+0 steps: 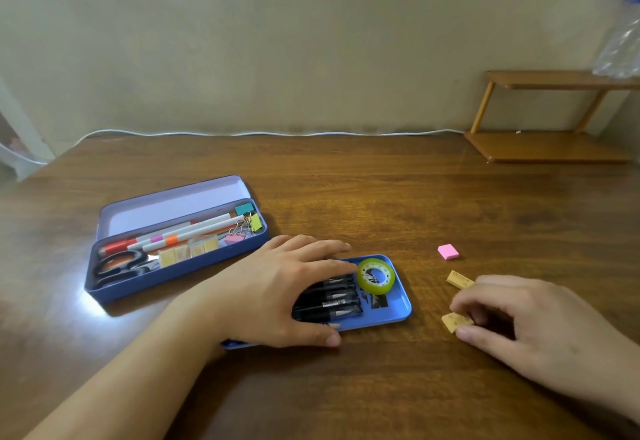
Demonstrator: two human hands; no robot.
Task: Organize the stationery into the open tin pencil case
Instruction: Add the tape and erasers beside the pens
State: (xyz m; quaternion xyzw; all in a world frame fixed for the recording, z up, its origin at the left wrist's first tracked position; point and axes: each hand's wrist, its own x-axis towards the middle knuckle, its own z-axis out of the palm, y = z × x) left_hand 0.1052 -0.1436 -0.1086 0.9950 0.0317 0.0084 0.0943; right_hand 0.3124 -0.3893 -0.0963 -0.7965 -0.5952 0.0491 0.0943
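My right hand (519, 321) sits nearest me at about four o'clock on the wooden table (346, 387), knuckles up and fingers curled down, pinching a small tan eraser (456, 322) between thumb and fingertips; the eraser looks to be touching the tabletop, though my fingers hide its far edge so I cannot be sure. A second tan eraser (459, 279) lies just beyond it, at twelve o'clock from the first and partly tucked behind my knuckles. My left forearm comes in from seven o'clock, and my left hand (284, 287) lies palm down with fingers straight and spread, resting on the near half of a shallow blue tray (403, 304), holding nothing. In that tray lie black pens (332, 301) under my fingers and a green roll of tape (375, 276) at its far end. A pink eraser (448, 252) rests alone at one o'clock from the tape. Farther off, at ten o'clock, the open tin pencil case (166, 276) holds scissors (121, 264), markers (180, 233), binder clips (247, 223) and a row of tan erasers, lid tilted back.
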